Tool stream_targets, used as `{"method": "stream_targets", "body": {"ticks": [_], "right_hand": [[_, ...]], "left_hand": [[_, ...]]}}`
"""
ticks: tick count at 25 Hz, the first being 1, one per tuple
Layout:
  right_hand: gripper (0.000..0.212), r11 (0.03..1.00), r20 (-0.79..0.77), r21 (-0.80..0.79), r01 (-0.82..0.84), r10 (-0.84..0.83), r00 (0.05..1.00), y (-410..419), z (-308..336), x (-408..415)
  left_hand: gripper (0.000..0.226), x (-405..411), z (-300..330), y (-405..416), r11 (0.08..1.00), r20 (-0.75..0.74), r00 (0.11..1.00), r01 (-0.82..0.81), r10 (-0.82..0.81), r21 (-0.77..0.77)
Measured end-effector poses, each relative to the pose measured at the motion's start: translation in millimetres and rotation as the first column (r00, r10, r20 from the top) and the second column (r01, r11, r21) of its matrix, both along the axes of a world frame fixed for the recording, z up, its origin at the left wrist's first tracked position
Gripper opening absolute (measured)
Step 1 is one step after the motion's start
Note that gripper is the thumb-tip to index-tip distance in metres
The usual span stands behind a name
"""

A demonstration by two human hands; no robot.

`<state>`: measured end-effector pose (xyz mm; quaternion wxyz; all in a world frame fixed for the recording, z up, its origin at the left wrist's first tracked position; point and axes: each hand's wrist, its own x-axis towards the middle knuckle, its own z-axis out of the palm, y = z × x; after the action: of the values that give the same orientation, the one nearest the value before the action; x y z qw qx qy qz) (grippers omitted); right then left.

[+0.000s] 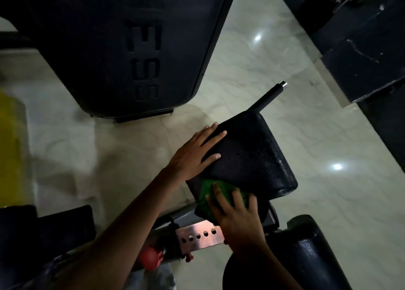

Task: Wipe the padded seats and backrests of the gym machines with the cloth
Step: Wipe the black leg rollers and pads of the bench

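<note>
Green cloth (211,198) lies at the seat's (252,156) 6 o'clock edge, pressed flat by right hand (236,219), fingers straight. Left hand (194,156) rests on seat at 9 o'clock, fingers spread wide. Backrest (105,48) stands at 11 o'clock.

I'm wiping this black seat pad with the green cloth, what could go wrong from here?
The folded green cloth under your right hand sits at the black padded seat's near edge and could slip off. Your left hand covers one side, so that patch may go unwiped. The perforated metal bracket below could scrape knuckles.
</note>
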<state>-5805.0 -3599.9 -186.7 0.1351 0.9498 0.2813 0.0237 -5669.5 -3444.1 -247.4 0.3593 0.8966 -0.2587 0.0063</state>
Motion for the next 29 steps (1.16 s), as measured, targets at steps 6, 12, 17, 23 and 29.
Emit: {"method": "stream_targets", "body": {"ticks": [6,12,17,23,29], "right_hand": [[0.072,0.890,0.160,0.195,0.412,-0.444,0.882,-45.4,54.8,60.3],[0.086,0.987,0.102,-0.031,0.157,-0.153,0.983,-43.1,43.9,59.7],[0.075,0.934,0.231,0.128,0.332,-0.354,0.906,-31.6,41.7,77.8],[0.068,0.961,0.187,0.111,0.254,-0.271,0.944,-37.1,52.9,125.3],[0.062,0.978,0.124,0.105,0.181,-0.193,0.973,-46.7,58.8,131.3]], "left_hand": [[0.059,-3.4,-5.5,14.5,1.000,-0.025,1.000,-0.005,0.005,0.028],[0.061,-7.6,0.5,14.3,0.998,-0.053,0.999,0.016,-0.013,0.062],[0.067,-10.8,6.9,11.1,0.998,-0.103,0.994,0.028,-0.022,0.050],[0.068,-17.6,-1.8,0.8,0.996,-0.101,0.994,-0.019,0.029,0.091],[0.067,-16.7,-0.5,1.7,0.997,-0.142,0.989,-0.040,0.049,0.067]]}}
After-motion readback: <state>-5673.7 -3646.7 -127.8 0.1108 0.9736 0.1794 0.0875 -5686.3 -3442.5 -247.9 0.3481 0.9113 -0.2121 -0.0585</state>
